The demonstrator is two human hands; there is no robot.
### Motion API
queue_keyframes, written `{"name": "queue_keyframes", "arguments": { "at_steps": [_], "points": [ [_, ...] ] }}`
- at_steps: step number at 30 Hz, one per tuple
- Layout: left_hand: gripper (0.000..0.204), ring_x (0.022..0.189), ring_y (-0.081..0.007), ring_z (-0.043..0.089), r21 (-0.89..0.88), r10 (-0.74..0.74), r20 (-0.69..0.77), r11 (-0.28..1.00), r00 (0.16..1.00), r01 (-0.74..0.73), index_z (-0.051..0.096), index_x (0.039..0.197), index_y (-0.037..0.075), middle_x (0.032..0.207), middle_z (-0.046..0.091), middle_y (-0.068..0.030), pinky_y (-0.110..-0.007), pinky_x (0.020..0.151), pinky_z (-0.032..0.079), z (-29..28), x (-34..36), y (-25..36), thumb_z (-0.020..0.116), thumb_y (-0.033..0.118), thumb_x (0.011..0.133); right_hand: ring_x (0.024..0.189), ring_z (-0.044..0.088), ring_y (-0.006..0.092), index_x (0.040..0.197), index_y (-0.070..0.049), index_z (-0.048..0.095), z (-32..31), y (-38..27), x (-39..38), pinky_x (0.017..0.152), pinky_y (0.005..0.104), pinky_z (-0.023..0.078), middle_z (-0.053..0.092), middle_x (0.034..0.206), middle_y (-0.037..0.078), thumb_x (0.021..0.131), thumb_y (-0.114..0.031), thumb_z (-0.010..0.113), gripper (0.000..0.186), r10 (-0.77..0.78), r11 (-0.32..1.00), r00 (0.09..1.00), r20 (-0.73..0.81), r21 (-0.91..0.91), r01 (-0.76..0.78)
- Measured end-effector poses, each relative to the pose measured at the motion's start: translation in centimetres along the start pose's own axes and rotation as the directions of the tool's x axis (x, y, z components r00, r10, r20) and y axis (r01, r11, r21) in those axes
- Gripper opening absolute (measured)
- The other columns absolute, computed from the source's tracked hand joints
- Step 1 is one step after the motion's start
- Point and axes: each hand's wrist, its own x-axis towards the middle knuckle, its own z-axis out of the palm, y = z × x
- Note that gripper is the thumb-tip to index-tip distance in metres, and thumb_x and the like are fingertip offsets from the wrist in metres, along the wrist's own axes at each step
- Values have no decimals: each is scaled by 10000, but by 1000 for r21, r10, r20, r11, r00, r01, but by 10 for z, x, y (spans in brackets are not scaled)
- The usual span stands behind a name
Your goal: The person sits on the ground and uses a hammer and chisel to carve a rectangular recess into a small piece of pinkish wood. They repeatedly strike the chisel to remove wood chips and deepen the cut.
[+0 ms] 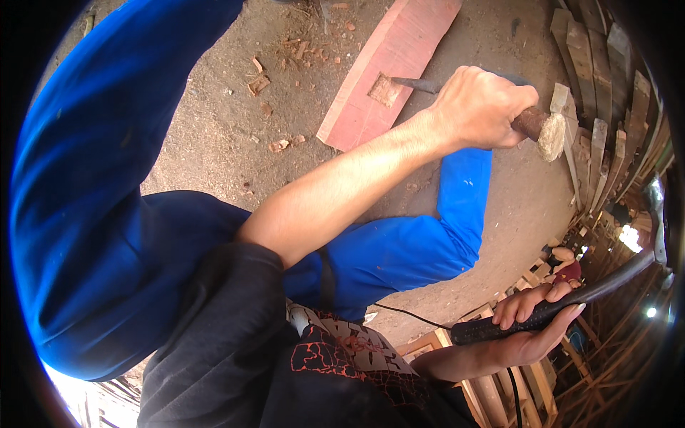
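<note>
A reddish wooden beam (399, 46) lies on the ground with a squarish recess (385, 91) cut into its upper face. My left hand (477, 103) is wrapped around a chisel (531, 123), whose dark blade reaches into the recess. The butt of its brown handle is pale and frayed. Out to the right, my right hand (531, 324) grips a hammer (606, 287) by its black handle, raised apart from the chisel. The hammer's metal head shows at the far right edge of the view.
Wood chips (260, 84) are scattered on the dirt ground left of the beam. Stacked boards (596, 64) line the right side. My legs in blue trousers (399, 250) are spread around the work. Wooden frames (492, 399) and a dark cable (410, 314) are at lower right.
</note>
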Motion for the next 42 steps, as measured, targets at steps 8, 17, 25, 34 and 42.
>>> {"name": "queue_keyframes", "arguments": {
  "at_steps": [8,17,25,34,42],
  "points": [
    [210,575,-302,631,-25,-43,10,999,999,44,567,700,132,580,596,-66,-424,512,499,4,2,1,732,235,621,333,343,99,954,-73,419,-4,1,-1,305,229,311,403,544,36,1041,-405,326,356,36,993,999,10,-111,-34],
    [236,556,-276,617,-30,11,-36,999,999,-12,611,801,106,572,575,-78,-381,491,487,4,4,-2,706,140,587,344,353,86,938,-99,434,-31,-38,21,286,216,320,378,541,10,1031,-447,322,377,-251,968,968,-20,-29,250],
    [242,558,-290,622,-28,-17,-35,999,999,17,612,796,124,575,581,-80,-387,492,492,7,-8,-4,715,161,580,363,326,71,902,-78,473,22,2,-8,313,222,265,397,551,2,1022,-411,411,359,197,897,972,-126,-376,-231],
    [229,562,-299,622,-4,-64,-22,998,998,64,606,772,105,563,579,-87,-395,501,495,4,1,-15,717,177,586,344,336,98,871,-76,440,14,3,5,293,231,324,367,527,22,1027,-442,347,409,-173,968,984,-52,-195,160],
    [208,566,-306,619,-28,-55,5,998,998,55,594,748,123,573,585,-84,-408,505,492,0,-1,-9,704,160,575,324,336,101,895,-51,450,7,17,-14,299,241,325,399,522,42,1027,-420,386,397,302,927,949,-94,-202,-315]
  ]
}}
